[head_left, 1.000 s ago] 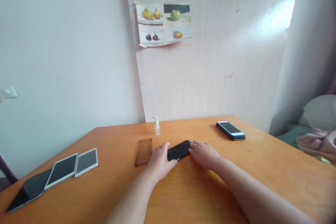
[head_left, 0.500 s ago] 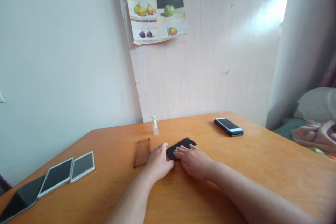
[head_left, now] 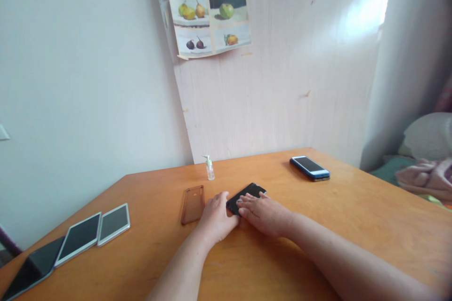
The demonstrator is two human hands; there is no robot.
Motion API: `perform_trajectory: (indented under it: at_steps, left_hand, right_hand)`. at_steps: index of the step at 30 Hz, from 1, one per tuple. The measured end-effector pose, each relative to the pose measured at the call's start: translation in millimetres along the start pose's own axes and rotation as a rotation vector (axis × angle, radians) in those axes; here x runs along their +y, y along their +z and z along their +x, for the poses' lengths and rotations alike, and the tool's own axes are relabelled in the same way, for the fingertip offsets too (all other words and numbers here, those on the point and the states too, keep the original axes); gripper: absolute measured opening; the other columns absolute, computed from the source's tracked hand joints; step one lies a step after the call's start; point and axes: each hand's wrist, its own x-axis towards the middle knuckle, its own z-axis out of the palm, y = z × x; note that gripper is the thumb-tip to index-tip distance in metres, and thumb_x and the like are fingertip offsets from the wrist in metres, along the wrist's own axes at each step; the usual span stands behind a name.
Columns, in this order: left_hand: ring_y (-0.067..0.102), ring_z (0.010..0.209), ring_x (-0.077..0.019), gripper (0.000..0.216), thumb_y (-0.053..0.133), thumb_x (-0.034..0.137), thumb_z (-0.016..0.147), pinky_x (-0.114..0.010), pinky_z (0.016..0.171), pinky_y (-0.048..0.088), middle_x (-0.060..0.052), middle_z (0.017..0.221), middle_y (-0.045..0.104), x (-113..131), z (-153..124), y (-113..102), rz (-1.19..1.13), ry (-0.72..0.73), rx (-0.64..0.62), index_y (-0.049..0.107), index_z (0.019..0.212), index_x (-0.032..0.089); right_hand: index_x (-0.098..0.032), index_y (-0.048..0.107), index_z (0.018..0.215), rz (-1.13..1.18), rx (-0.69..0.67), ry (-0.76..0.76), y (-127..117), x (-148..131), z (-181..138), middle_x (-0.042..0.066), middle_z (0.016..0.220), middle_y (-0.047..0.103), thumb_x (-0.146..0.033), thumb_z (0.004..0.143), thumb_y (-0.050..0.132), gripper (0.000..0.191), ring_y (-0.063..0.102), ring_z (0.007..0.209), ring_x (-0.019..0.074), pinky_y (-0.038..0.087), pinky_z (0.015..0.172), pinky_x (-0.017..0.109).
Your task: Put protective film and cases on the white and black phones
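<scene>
A black phone (head_left: pixel 253 189) lies slanted on the table, its dark face up. My left hand (head_left: pixel 218 216) grips its near left end between thumb and fingers. My right hand (head_left: pixel 263 214) rests over the phone, fingers stretched out and pressed down. A small whitish piece (head_left: pixel 239 201) shows under those fingertips; its kind cannot be made out, and most of it is covered. Just left of my left hand lies a translucent brown phone case (head_left: pixel 193 204). Behind the case stands a small clear pump bottle (head_left: pixel 210 170) with a pale green top.
On the wooden table (head_left: pixel 169 268), a white phone (head_left: pixel 114 224), a white-framed tablet (head_left: pixel 79 240) and a larger dark tablet (head_left: pixel 33 268) lie in a row at left. A blue-edged phone (head_left: pixel 310 167) lies at the back right. Bedding (head_left: pixel 429 174) is beyond the right edge.
The whole view has shifted slightly. My right hand stays on the phone with almost the same finger pose, and my left hand keeps its grip on the phone's end.
</scene>
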Motion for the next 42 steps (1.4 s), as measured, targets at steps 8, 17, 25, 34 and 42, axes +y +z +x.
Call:
perform_trajectory:
  at_steps: [8,17,25,34,42]
  left_hand:
    - [0.053,0.119,-0.0283,0.067,0.065,0.04,0.072,-0.034,0.1,0.04,-0.014,0.127,0.059,0.7,0.2,1.0,0.021,0.034,-0.004,0.045,0.131,0.016]
    - [0.053,0.119,-0.0278,0.062,0.064,0.038,0.073,-0.034,0.1,0.039,-0.012,0.126,0.06,3.5,-0.3,0.8,0.031,0.016,-0.002,0.048,0.129,0.018]
    - [0.054,0.119,-0.0274,0.065,0.06,0.033,0.075,-0.034,0.1,0.039,-0.014,0.131,0.057,-0.6,2.3,6.5,0.05,0.013,0.028,0.043,0.135,0.015]
    - [0.053,0.12,-0.0308,0.082,0.064,0.041,0.07,-0.036,0.101,0.039,-0.016,0.131,0.058,2.1,2.6,4.9,0.043,0.016,0.027,0.034,0.141,0.013]
    - [0.053,0.121,-0.0301,0.085,0.059,0.034,0.074,-0.035,0.1,0.04,-0.019,0.132,0.057,2.0,4.1,5.2,0.012,-0.016,0.014,0.023,0.146,0.008]
  right_hand:
    - [-0.022,0.054,0.134,-0.058,0.031,0.123,1.2,5.5,0.2,0.015,0.148,0.042,-0.042,0.099,0.026,0.048,0.035,0.138,0.0327,0.021,0.109,0.065]
    - [-0.024,0.049,0.139,0.026,0.043,0.241,1.8,18.5,6.5,0.01,0.15,0.041,-0.046,0.1,0.02,0.053,0.03,0.141,0.0298,0.011,0.109,0.069]
    - [-0.033,0.047,0.139,0.145,0.013,0.026,1.2,-13.0,2.3,0.005,0.151,0.04,-0.051,0.099,0.015,0.054,0.025,0.143,0.0295,0.007,0.107,0.072]
    - [-0.03,0.045,0.142,0.042,0.071,0.34,4.5,12.3,16.7,0.005,0.153,0.037,-0.053,0.098,0.018,0.056,0.016,0.145,0.0352,0.005,0.105,0.075]
    - [-0.037,0.042,0.142,0.126,0.019,0.06,7.5,-8.8,19.8,0.0,0.152,0.039,-0.054,0.099,0.012,0.056,0.017,0.145,0.0326,0.005,0.107,0.073]
